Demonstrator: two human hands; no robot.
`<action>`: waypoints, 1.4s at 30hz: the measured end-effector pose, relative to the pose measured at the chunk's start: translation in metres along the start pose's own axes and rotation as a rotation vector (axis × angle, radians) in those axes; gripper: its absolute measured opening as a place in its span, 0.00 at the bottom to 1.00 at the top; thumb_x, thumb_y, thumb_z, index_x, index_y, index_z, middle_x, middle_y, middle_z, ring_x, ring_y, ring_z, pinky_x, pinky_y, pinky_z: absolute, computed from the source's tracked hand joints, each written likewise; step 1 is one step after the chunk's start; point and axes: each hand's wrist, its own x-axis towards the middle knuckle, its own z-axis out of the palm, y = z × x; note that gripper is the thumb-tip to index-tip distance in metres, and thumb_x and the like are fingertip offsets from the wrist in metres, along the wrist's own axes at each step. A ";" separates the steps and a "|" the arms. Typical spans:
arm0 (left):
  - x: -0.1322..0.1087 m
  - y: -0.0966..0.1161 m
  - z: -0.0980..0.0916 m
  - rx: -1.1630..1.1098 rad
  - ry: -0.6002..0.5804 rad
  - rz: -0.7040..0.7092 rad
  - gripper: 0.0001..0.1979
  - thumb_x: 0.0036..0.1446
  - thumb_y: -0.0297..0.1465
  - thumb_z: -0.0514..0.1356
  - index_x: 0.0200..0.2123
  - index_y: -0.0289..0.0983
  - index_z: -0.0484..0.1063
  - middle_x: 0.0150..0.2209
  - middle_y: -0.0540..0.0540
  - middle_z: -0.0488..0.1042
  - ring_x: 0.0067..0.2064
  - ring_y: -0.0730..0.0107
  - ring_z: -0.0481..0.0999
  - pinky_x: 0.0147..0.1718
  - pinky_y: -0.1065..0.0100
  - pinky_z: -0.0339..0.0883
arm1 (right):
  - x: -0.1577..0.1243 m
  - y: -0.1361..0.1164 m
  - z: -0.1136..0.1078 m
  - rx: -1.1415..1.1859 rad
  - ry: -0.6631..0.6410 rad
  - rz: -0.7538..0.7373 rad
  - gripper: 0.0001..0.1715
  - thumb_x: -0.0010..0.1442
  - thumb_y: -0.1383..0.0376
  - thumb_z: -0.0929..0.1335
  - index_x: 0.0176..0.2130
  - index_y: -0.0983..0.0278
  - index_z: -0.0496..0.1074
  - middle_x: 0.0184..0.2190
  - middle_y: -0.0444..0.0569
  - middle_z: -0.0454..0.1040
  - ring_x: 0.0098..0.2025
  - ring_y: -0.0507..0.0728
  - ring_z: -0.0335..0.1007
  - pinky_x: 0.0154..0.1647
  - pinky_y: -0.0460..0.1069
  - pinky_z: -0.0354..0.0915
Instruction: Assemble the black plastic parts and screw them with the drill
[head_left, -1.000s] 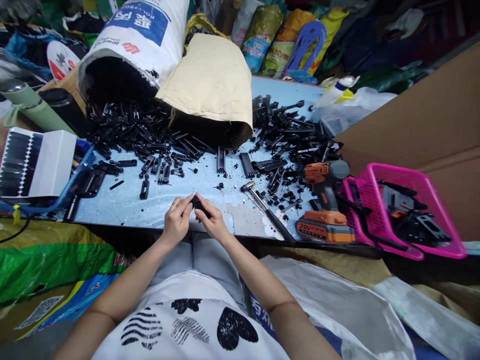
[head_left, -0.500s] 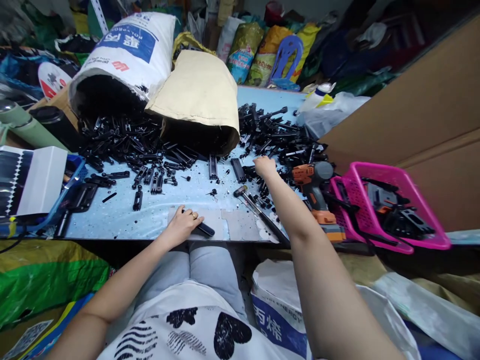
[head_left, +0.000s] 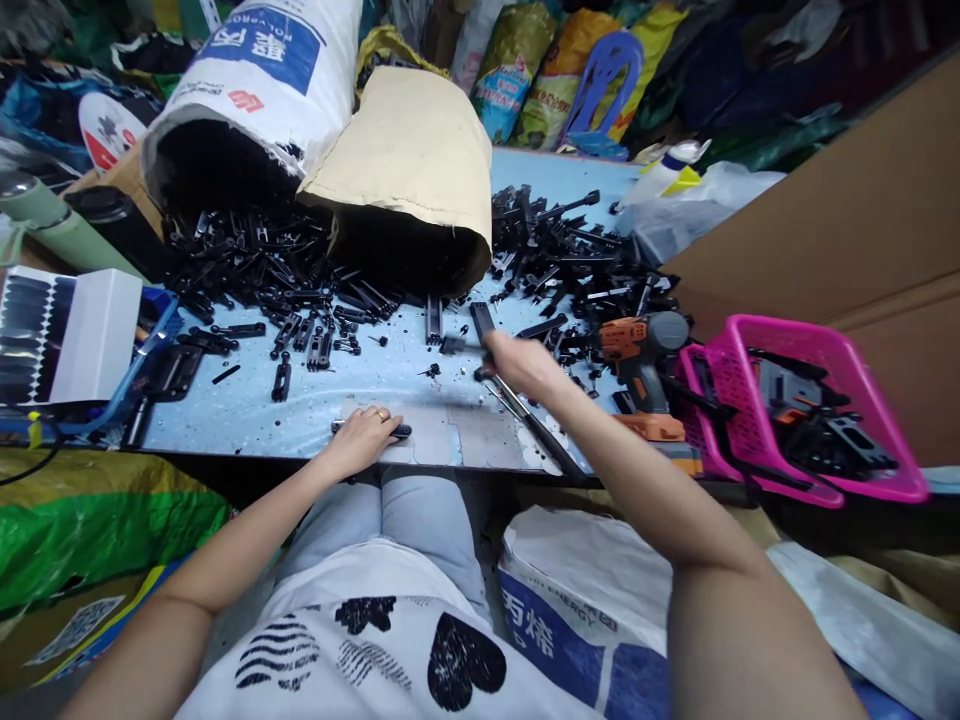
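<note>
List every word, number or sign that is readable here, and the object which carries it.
"聚丙": blue panel, upper white sack
"POLYPRO", partly cut off: same panel
Red logo, without readable words: same sack
"丙烯": lower sack
"ENERGY": same lower sack
Too small or blurred: print on the colourful bags behind.

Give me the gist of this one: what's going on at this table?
A person's left hand holds a black part down near the front edge of the blue-topped table. The right hand is out beside the hammer, apparently pinching something dark, too blurred to name. An orange-and-black cordless drill stands farther right, and loose black parts lie heaped at the mouth of a white sack.
</note>
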 end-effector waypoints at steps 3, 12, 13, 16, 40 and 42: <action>0.006 -0.001 0.004 -0.067 -0.005 -0.006 0.15 0.62 0.32 0.51 0.51 0.36 0.65 0.43 0.40 0.70 0.47 0.59 0.68 0.45 0.62 0.61 | -0.049 -0.049 0.023 0.079 -0.145 -0.244 0.19 0.63 0.51 0.62 0.40 0.65 0.68 0.29 0.49 0.72 0.25 0.52 0.64 0.28 0.48 0.57; 0.010 0.005 -0.009 -0.115 -0.048 0.013 0.25 0.56 0.47 0.55 0.51 0.38 0.64 0.46 0.40 0.69 0.50 0.54 0.67 0.47 0.57 0.60 | -0.083 -0.100 0.056 0.021 -0.217 -0.333 0.22 0.68 0.52 0.53 0.45 0.62 0.65 0.37 0.51 0.71 0.35 0.55 0.69 0.30 0.46 0.53; 0.010 0.005 -0.008 -0.117 -0.035 0.021 0.30 0.52 0.52 0.57 0.50 0.38 0.64 0.45 0.40 0.69 0.49 0.52 0.67 0.46 0.57 0.61 | -0.083 -0.101 0.055 0.018 -0.209 -0.313 0.22 0.67 0.52 0.53 0.45 0.61 0.65 0.37 0.51 0.71 0.35 0.55 0.69 0.29 0.47 0.52; 0.007 0.003 -0.006 -0.150 0.024 0.028 0.36 0.45 0.56 0.59 0.49 0.36 0.63 0.43 0.39 0.70 0.46 0.52 0.70 0.43 0.58 0.63 | -0.085 -0.107 0.046 -0.017 -0.139 -0.291 0.23 0.68 0.53 0.52 0.47 0.60 0.65 0.38 0.52 0.71 0.37 0.56 0.68 0.31 0.48 0.52; 0.127 -0.053 -0.030 -0.257 0.227 -0.496 0.13 0.61 0.28 0.50 0.44 0.28 0.70 0.45 0.32 0.71 0.51 0.54 0.66 0.49 0.58 0.57 | 0.024 -0.066 0.054 0.101 -0.005 -0.146 0.22 0.66 0.69 0.56 0.58 0.67 0.62 0.55 0.58 0.65 0.56 0.60 0.58 0.51 0.53 0.53; 0.131 -0.060 -0.035 -0.280 0.225 -0.510 0.12 0.58 0.24 0.51 0.40 0.26 0.72 0.44 0.30 0.71 0.49 0.54 0.68 0.48 0.60 0.59 | 0.035 -0.065 0.056 0.092 -0.073 -0.130 0.20 0.64 0.72 0.58 0.54 0.68 0.67 0.50 0.59 0.69 0.53 0.60 0.62 0.50 0.52 0.54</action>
